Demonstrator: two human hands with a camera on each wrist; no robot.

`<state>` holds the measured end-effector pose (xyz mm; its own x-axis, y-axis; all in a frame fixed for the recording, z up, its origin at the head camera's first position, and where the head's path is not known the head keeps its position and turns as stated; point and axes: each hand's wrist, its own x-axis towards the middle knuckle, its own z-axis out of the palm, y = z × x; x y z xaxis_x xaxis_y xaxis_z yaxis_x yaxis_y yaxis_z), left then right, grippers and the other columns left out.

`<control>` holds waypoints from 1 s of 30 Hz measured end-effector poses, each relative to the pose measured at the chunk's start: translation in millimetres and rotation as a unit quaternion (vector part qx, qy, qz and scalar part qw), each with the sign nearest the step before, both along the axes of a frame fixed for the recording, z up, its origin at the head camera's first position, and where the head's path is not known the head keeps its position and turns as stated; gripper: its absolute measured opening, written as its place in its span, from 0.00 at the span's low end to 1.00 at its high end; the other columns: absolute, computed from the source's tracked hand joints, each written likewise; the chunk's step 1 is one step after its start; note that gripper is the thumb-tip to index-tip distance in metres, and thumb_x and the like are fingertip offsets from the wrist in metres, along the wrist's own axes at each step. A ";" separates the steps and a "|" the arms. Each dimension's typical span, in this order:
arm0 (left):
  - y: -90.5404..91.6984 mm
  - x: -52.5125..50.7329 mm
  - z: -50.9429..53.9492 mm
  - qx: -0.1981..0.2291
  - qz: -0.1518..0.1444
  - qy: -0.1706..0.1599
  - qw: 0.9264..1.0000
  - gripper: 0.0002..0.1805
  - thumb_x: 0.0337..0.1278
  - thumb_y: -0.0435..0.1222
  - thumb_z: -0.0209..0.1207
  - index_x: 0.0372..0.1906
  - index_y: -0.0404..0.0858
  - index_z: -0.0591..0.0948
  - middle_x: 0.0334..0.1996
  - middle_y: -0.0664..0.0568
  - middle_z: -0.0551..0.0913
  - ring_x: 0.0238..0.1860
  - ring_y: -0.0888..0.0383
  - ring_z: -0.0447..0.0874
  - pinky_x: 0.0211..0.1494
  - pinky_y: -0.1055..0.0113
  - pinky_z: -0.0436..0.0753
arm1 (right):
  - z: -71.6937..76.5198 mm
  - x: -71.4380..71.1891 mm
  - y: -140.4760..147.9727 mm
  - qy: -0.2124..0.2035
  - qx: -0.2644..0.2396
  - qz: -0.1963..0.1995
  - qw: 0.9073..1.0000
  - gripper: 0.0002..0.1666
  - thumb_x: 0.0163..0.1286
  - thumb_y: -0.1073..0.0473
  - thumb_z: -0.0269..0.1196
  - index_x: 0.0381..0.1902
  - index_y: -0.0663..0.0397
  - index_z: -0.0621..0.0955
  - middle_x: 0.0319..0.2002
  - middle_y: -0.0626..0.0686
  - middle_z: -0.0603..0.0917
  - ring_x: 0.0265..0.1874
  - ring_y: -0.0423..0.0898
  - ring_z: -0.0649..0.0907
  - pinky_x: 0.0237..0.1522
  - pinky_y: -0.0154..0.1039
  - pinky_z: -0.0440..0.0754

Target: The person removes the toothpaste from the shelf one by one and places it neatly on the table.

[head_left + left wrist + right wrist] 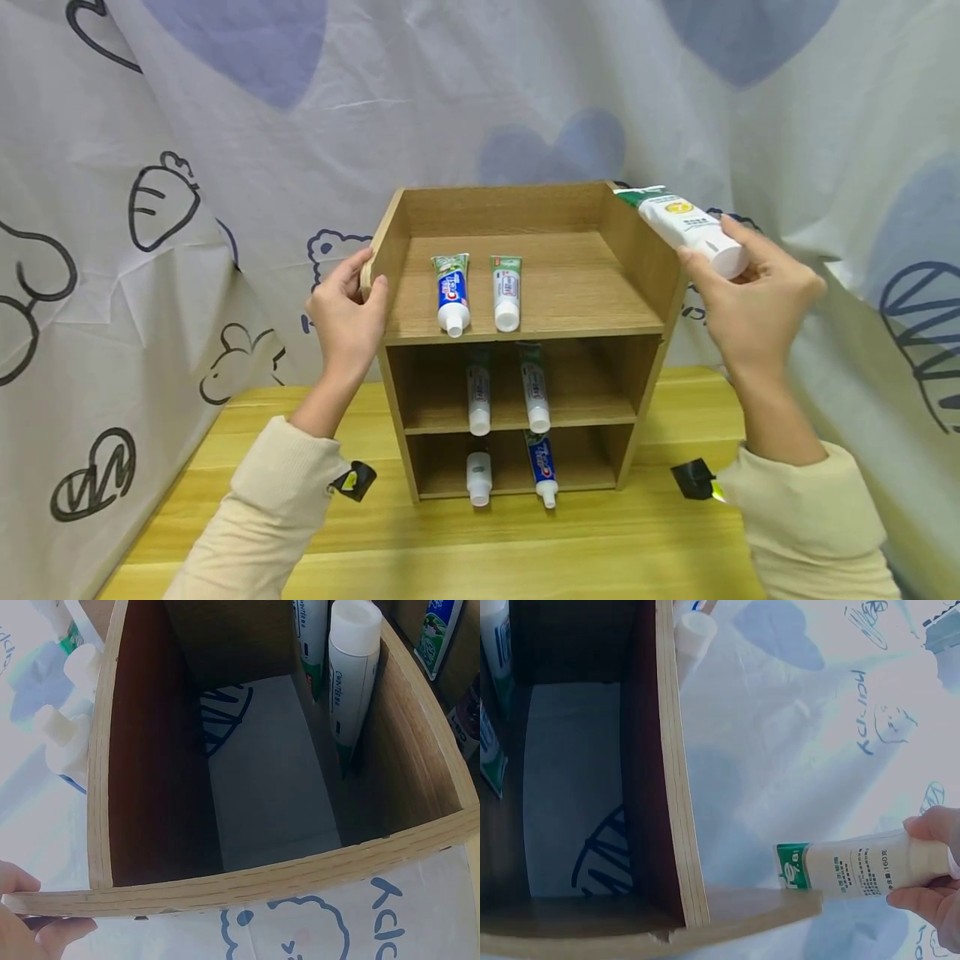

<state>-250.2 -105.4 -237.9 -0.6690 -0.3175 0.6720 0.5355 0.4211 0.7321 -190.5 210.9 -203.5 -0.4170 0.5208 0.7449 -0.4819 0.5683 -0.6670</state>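
Note:
My left hand (348,307) grips the top front corner of the left side panel of a wooden shelf unit (570,283), thumb inside the panel. With fingers and thumb, my right hand (768,292) pinches a white toothpaste tube (855,866) by its cap end. The tube's green flat end points toward the shelf, over the right side panel. On the top board lie a blue-and-green Crest toothpaste tube (452,293) and a white-and-green toothpaste tube (507,293), caps toward me.
The middle compartment holds two white toothpaste tubes, left (478,396) and right (535,392). Below lie a white-capped tube (478,479) and a blue tube (543,467). The unit stands on a yellow wooden table (337,517), before a patterned white cloth (420,100).

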 end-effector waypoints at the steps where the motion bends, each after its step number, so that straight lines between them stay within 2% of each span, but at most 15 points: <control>1: -0.2 0.1 0.1 -0.001 0.000 0.001 1.000 0.19 0.52 0.25 0.56 0.52 0.31 0.79 0.44 0.36 0.83 0.20 0.80 0.73 0.19 0.87 0.72 | 0.0 0.3 2.0 -0.001 -0.004 -0.001 1.000 0.23 0.48 0.67 0.70 0.45 0.62 0.83 0.43 0.64 0.84 0.18 0.25 0.72 0.21 0.15 0.72; 4: -1.0 0.3 -0.1 -0.002 0.000 0.001 1.000 0.19 0.52 0.25 0.56 0.52 0.31 0.79 0.44 0.36 0.83 0.20 0.79 0.73 0.20 0.87 0.72 | -0.3 0.9 8.3 -0.011 -0.019 -0.001 1.000 0.24 0.48 0.67 0.70 0.47 0.61 0.82 0.45 0.64 0.83 0.22 0.26 0.76 0.24 0.15 0.75; 6: -0.9 1.3 0.2 -0.003 0.000 0.002 1.000 0.19 0.52 0.25 0.56 0.52 0.31 0.79 0.44 0.36 0.83 0.21 0.75 0.76 0.20 0.86 0.73 | -0.8 1.0 12.7 -0.021 -0.030 -0.002 0.999 0.25 0.48 0.67 0.71 0.48 0.60 0.82 0.47 0.63 0.83 0.24 0.27 0.77 0.26 0.15 0.76; 9: -0.8 1.0 -0.4 -0.007 0.003 0.003 1.000 0.19 0.52 0.25 0.56 0.52 0.31 0.78 0.43 0.36 0.83 0.24 0.61 0.82 0.20 0.87 0.73 | -3.2 1.6 19.7 -0.029 -0.037 -0.015 0.999 0.25 0.48 0.67 0.71 0.48 0.58 0.81 0.49 0.61 0.82 0.26 0.27 0.78 0.28 0.16 0.77; 13: -0.4 -0.3 -0.8 -0.008 0.001 0.007 1.000 0.19 0.52 0.25 0.56 0.52 0.30 0.78 0.44 0.36 0.83 0.29 0.46 0.85 0.21 0.88 0.73 | -9.6 3.6 29.0 -0.026 -0.043 -0.034 0.998 0.25 0.48 0.67 0.71 0.48 0.56 0.81 0.49 0.60 0.83 0.27 0.27 0.78 0.29 0.16 0.77; 18: -0.9 -1.5 -0.9 -0.009 -0.001 0.013 1.000 0.19 0.52 0.24 0.56 0.52 0.30 0.78 0.44 0.35 0.82 0.31 0.45 0.85 0.22 0.88 0.73 | -18.9 5.0 38.7 -0.023 -0.059 -0.047 0.997 0.26 0.48 0.68 0.71 0.49 0.55 0.81 0.48 0.60 0.83 0.28 0.28 0.78 0.30 0.16 0.78; 25: -1.4 -0.6 -0.1 -0.012 -0.005 0.012 1.000 0.19 0.52 0.25 0.57 0.52 0.29 0.78 0.45 0.35 0.82 0.34 0.45 0.86 0.24 0.89 0.74 | -36.7 5.6 48.9 -0.024 -0.079 -0.052 0.995 0.27 0.48 0.69 0.70 0.49 0.58 0.81 0.49 0.59 0.83 0.30 0.28 0.79 0.32 0.16 0.78; 30: -1.1 0.0 0.0 -0.010 -0.009 0.006 1.000 0.18 0.52 0.25 0.57 0.51 0.29 0.78 0.44 0.34 0.82 0.37 0.44 0.86 0.25 0.90 0.74 | -52.0 6.8 54.0 -0.023 -0.077 -0.062 0.995 0.25 0.48 0.69 0.70 0.48 0.57 0.82 0.48 0.56 0.83 0.27 0.25 0.79 0.29 0.15 0.78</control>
